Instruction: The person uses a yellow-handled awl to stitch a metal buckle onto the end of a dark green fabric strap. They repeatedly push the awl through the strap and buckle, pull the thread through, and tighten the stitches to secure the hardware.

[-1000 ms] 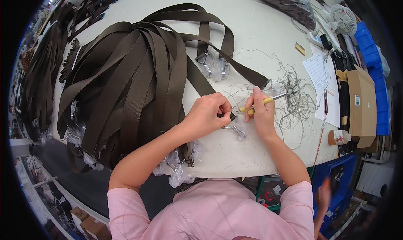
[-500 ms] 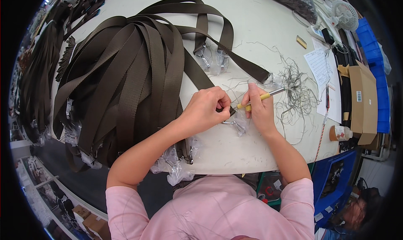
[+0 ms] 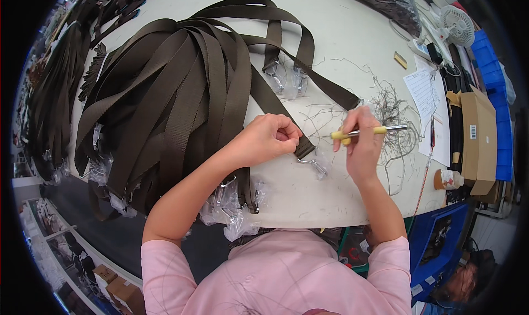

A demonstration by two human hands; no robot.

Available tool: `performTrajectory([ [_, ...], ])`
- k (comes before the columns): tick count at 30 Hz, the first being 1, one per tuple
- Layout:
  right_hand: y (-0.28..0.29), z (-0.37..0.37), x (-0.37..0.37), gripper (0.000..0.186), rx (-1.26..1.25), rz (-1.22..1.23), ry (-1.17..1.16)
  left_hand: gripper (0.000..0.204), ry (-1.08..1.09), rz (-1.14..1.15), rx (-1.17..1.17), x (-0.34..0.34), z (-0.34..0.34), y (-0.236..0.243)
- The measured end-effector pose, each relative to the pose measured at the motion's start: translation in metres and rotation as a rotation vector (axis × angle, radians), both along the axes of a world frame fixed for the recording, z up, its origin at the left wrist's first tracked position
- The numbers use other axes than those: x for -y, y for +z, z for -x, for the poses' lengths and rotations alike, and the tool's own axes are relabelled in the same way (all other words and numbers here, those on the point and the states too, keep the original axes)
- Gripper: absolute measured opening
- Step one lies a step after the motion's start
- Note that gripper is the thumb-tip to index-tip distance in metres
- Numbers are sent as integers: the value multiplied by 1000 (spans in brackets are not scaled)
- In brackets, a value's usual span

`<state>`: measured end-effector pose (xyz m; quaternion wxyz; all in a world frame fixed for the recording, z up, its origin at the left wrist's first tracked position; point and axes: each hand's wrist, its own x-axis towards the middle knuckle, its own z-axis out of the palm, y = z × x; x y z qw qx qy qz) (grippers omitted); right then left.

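Observation:
My left hand [image 3: 271,141] is closed in a pinch beside the end of a dark brown webbing strap [image 3: 281,112]; whatever its fingertips hold, if anything, is hidden. At that strap's end lies a metal clasp [image 3: 317,165] in clear plastic wrap. To the right, my right hand [image 3: 363,141] is raised off the strap, its fingers wrapped round a yellow pen-like tool [image 3: 380,130] with a silver shaft pointing right. A tangle of loose dark threads [image 3: 394,116] lies behind and beside this hand.
A large heap of webbing straps [image 3: 176,94] covers the left of the table [image 3: 341,199], with wrapped clasps [image 3: 231,210] at its near edge. On the right are paper sheets [image 3: 424,92], a small jar [image 3: 447,179], a cardboard box [image 3: 475,144] and a white fan [image 3: 457,25].
My right hand has pulled back to the right from the strap end with the tool. My left fingers have shifted slightly left off the strap end, which now shows more fully.

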<state>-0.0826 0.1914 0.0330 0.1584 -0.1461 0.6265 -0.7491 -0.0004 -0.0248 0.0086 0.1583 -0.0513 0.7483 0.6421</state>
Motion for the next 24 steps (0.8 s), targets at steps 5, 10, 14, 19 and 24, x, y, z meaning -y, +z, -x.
performTrajectory([
  [5, -33, -18, 8, 49, 101, -194, 117, 15, -18, 3, 9, 2, 2, -5],
  [10, -37, -20, 9, 47, 99, -237, 143, 15, -30, 51, 10, 2, 3, -2],
  [14, -39, -21, 11, 46, 80, -250, 138, 18, 16, 31, -46, 0, 2, -9],
  [19, -41, -22, 12, 46, 65, -264, 128, 15, -27, 53, 10, 2, 3, -5],
  [24, -44, -21, 12, 46, 71, -242, 131, 16, -22, 41, 32, 1, 4, -4],
])
